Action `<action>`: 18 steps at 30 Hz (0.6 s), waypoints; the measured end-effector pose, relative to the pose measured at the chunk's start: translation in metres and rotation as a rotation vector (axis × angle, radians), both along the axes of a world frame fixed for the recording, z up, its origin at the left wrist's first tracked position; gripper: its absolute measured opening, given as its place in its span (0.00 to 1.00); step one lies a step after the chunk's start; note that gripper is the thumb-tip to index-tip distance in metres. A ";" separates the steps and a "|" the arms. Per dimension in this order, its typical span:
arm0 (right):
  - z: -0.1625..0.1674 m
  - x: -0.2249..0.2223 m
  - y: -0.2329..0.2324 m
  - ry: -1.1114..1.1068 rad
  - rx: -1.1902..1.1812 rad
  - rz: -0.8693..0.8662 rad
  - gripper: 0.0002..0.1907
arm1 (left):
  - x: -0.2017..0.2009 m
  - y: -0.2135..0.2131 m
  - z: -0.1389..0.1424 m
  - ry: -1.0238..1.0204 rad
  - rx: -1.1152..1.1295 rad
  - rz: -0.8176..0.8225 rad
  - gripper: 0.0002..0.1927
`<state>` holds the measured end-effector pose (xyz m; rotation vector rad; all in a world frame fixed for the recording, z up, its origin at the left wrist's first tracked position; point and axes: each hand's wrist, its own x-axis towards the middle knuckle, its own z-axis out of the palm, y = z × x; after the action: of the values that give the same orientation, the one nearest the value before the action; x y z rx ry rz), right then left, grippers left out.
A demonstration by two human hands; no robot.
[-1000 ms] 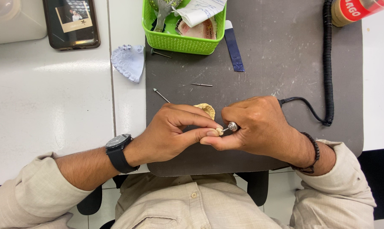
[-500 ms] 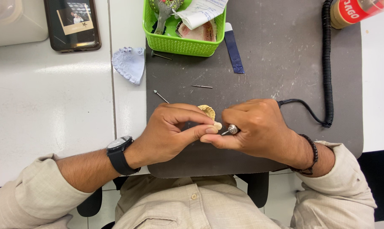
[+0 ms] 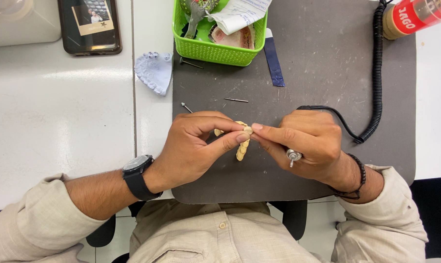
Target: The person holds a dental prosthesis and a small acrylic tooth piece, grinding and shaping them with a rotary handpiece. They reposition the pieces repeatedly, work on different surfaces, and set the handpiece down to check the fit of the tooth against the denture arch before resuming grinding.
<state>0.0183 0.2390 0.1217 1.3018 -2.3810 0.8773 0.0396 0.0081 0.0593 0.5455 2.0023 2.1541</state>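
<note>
At the centre of the frame my left hand (image 3: 193, 146) pinches a small cream-coloured dental piece (image 3: 243, 142), a curved row of tooth shapes; thumb and forefinger are clamped on its upper end, and the rest of it hangs down between my two hands, just above the dark grey mat (image 3: 323, 63). My right hand (image 3: 305, 141) meets it from the right: its fingertips touch the same upper end, while the other fingers are curled shut around a rotary handpiece (image 3: 293, 156), whose metal tip pokes out at the lower side of the fist. The black cable (image 3: 376, 73) runs from that hand to the right, then up in a coil along the right edge of the mat.

On the mat above my hands lie two thin burs (image 3: 236, 100), one at the mat's left edge. At the top centre stands a green basket (image 3: 215, 48) with tools, a paper slip and a pinkish piece inside; a dark blue strip (image 3: 273, 61) lies just to its right. Left of the basket, on the white worktop (image 3: 59, 122), lies a pale blue plaster cast (image 3: 154, 72), and a phone (image 3: 89, 24) lies at the upper left. A red-labelled bottle (image 3: 415, 17) lies in the upper right corner.
</note>
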 end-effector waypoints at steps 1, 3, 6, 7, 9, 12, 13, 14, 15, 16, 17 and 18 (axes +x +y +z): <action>-0.001 0.000 0.000 -0.003 -0.008 0.002 0.15 | 0.000 0.000 0.000 0.020 -0.006 0.003 0.07; -0.002 0.000 0.000 -0.009 -0.022 0.004 0.15 | 0.000 0.000 0.001 -0.005 -0.015 0.004 0.07; -0.002 0.001 0.001 -0.008 0.015 -0.050 0.15 | 0.000 0.000 0.001 -0.022 -0.035 0.011 0.07; -0.002 0.002 0.001 -0.011 0.012 -0.042 0.15 | 0.000 0.000 0.002 -0.024 -0.043 0.015 0.07; -0.001 0.001 0.000 -0.016 0.003 -0.025 0.14 | -0.002 -0.001 0.003 0.001 -0.053 0.004 0.07; 0.003 0.000 0.001 -0.047 0.009 -0.029 0.09 | -0.002 -0.002 0.005 0.015 0.013 -0.040 0.07; 0.004 0.000 0.002 -0.058 0.016 -0.024 0.10 | -0.001 -0.002 0.006 0.014 0.048 -0.060 0.07; 0.006 -0.001 0.003 -0.070 0.023 -0.019 0.13 | -0.002 -0.002 0.006 0.023 0.031 -0.094 0.07; 0.007 -0.001 0.004 -0.080 0.031 -0.016 0.17 | -0.002 -0.002 0.006 0.033 0.015 -0.128 0.07; 0.007 -0.001 0.004 -0.060 0.074 -0.022 0.21 | -0.002 -0.001 0.006 0.042 -0.001 -0.162 0.07; 0.005 -0.001 0.002 -0.040 0.115 -0.028 0.26 | -0.001 -0.001 0.006 0.071 -0.003 -0.188 0.07; 0.003 -0.001 0.001 -0.017 0.156 -0.032 0.31 | -0.001 -0.001 0.006 0.101 -0.006 -0.212 0.07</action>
<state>0.0170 0.2401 0.1250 1.3121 -2.5203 0.7087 0.0389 0.0070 0.0648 0.8409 1.9011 2.0304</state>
